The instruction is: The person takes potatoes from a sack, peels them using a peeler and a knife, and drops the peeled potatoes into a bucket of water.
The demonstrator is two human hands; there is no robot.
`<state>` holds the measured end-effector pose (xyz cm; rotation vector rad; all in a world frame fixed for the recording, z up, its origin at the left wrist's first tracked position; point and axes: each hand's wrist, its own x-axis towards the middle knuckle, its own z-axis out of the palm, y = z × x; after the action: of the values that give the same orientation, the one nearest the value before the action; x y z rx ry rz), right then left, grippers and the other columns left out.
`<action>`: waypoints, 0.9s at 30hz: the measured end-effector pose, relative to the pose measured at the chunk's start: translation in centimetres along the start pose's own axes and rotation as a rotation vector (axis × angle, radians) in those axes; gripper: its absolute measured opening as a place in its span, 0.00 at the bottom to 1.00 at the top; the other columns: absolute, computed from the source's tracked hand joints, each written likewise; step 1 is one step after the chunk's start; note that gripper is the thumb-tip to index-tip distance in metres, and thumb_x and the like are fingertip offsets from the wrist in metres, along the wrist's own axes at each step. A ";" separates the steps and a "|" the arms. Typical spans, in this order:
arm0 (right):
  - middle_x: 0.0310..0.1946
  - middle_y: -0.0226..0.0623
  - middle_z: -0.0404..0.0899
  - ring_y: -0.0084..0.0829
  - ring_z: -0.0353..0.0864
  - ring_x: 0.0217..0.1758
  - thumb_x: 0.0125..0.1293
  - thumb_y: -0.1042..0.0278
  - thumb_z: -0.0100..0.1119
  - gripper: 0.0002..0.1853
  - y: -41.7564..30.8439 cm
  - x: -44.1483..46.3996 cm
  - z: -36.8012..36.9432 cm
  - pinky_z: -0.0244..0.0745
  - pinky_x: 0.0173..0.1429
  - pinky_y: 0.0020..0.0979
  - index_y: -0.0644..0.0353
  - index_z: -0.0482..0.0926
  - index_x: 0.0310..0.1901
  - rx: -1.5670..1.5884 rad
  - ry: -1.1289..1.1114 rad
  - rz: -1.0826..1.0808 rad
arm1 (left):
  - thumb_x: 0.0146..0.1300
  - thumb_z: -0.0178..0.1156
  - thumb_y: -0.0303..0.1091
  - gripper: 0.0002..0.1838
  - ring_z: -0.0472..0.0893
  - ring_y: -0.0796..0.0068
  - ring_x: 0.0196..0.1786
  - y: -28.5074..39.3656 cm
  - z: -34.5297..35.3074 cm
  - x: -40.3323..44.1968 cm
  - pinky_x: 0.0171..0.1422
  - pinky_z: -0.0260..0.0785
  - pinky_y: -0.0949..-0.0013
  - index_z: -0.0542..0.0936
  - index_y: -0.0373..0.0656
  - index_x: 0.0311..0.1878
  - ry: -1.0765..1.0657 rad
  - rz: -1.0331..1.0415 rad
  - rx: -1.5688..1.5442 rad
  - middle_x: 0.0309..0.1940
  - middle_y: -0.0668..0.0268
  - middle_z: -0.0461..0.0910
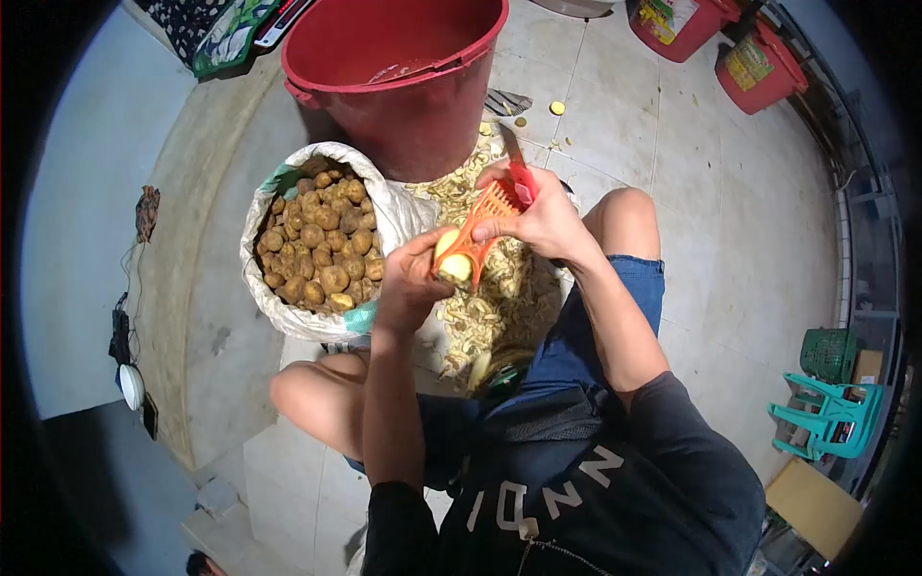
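Near the middle, my left hand (414,278) is closed around a partly peeled potato (455,267) with pale yellow flesh showing. My right hand (540,216) grips an orange peeler (497,204), whose head lies against the potato. A knife (520,173) with a red handle is also held in my right hand, its blade pointing up and away from me. Beneath both hands, a heap of peelings (499,307) covers the floor between my legs. To the left of my left hand stands an open white sack (257,206) full of unpeeled potatoes (322,235).
A large red tub (413,125) stands beyond the sack. Potato pieces (557,108) lie on the tiles beside it. Two smaller red buckets (663,29) (759,72) are at the back right. A turquoise stool (831,418) and green basket (828,353) sit far right.
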<state>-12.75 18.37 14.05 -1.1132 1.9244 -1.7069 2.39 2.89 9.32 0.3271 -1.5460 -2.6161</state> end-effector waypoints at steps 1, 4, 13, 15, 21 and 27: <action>0.32 0.25 0.78 0.18 0.76 0.37 0.45 0.73 0.81 0.26 0.8 0.3 -0.3 0.74 0.45 0.24 0.63 0.76 0.45 0.002 0.003 0.002 | 0.46 0.73 0.25 0.39 0.78 0.71 0.54 -0.3 -0.3 0.0 0.64 0.70 0.69 0.67 0.23 0.61 -0.001 -0.003 0.002 0.52 0.57 0.77; 0.33 0.26 0.78 0.19 0.76 0.41 0.44 0.71 0.81 0.26 5.5 1.5 -2.8 0.72 0.47 0.26 0.63 0.76 0.44 0.164 0.162 0.277 | 0.44 0.72 0.21 0.38 0.77 0.70 0.56 -0.4 -1.0 -0.4 0.64 0.70 0.68 0.68 0.23 0.61 -0.102 0.008 -0.150 0.52 0.56 0.77; 0.32 0.31 0.82 0.20 0.81 0.34 0.46 0.75 0.79 0.24 4.6 1.3 -3.2 0.77 0.41 0.24 0.64 0.76 0.43 0.081 0.141 0.260 | 0.45 0.66 0.13 0.32 0.78 0.70 0.54 -0.4 -1.7 -0.7 0.62 0.71 0.69 0.71 0.23 0.58 -0.122 0.042 -0.015 0.52 0.56 0.77; 0.31 0.31 0.82 0.21 0.81 0.35 0.46 0.75 0.79 0.23 3.9 1.1 -2.4 0.77 0.42 0.24 0.65 0.76 0.42 0.264 0.097 0.211 | 0.46 0.65 0.15 0.33 0.78 0.69 0.55 -0.5 -1.4 -0.7 0.63 0.71 0.69 0.69 0.24 0.60 -0.083 0.093 -0.204 0.53 0.55 0.77; 0.33 0.30 0.81 0.20 0.80 0.38 0.45 0.76 0.79 0.24 3.8 1.2 -1.2 0.76 0.44 0.24 0.65 0.77 0.43 0.142 0.135 0.253 | 0.50 0.64 0.17 0.35 0.77 0.69 0.56 -0.3 -0.3 -0.9 0.66 0.69 0.67 0.64 0.24 0.63 -0.077 0.167 -0.202 0.55 0.54 0.75; 0.33 0.31 0.81 0.20 0.80 0.37 0.46 0.78 0.78 0.23 1.1 0.2 -0.3 0.76 0.42 0.24 0.64 0.75 0.42 -0.030 -0.046 0.028 | 0.49 0.68 0.22 0.37 0.77 0.68 0.57 -0.7 -0.5 -0.5 0.68 0.68 0.67 0.64 0.23 0.63 -0.055 0.156 -0.225 0.54 0.55 0.76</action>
<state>-13.43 18.38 13.15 -1.1211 1.9346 -1.6294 3.01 2.90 8.60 0.1125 -1.2192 -2.6590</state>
